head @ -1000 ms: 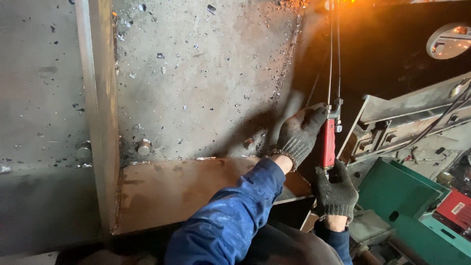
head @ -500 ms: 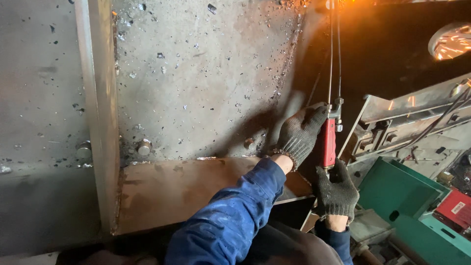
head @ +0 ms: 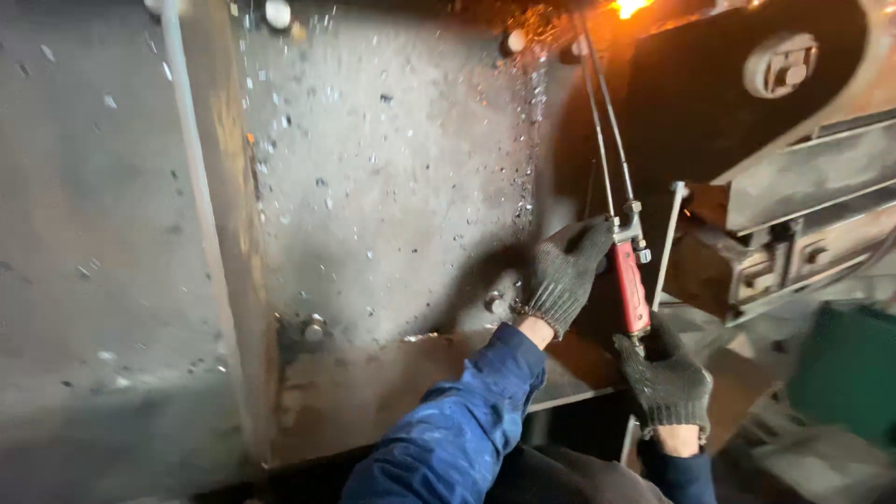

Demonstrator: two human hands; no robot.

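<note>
Steel fills most of the view: a big grey plate [head: 392,177] stands upright, speckled with spatter, with a vertical rib [head: 219,233] on its left and a rusty flat ledge [head: 420,383] running along its foot. Both of the person's hands are in dark knitted gloves and work at the right edge of this plate. Gripped between them is a cutting torch with a red handle [head: 631,287], held nearly upright. The left hand [head: 566,273] is closed around the upper end of the handle, by the small valve fittings, its blue sleeve [head: 448,434] reaching in from the near side. The right hand [head: 666,383] is closed around the lower end, just below the red part. From the handle two thin metal tubes [head: 607,121] run up and slightly left to an orange glow [head: 631,7] with sparks at the far top edge. To the right sits dark machinery [head: 793,215] with stepped metal parts, and near the right edge a blurred green box [head: 845,373]; I cannot make out anything inside it
</note>
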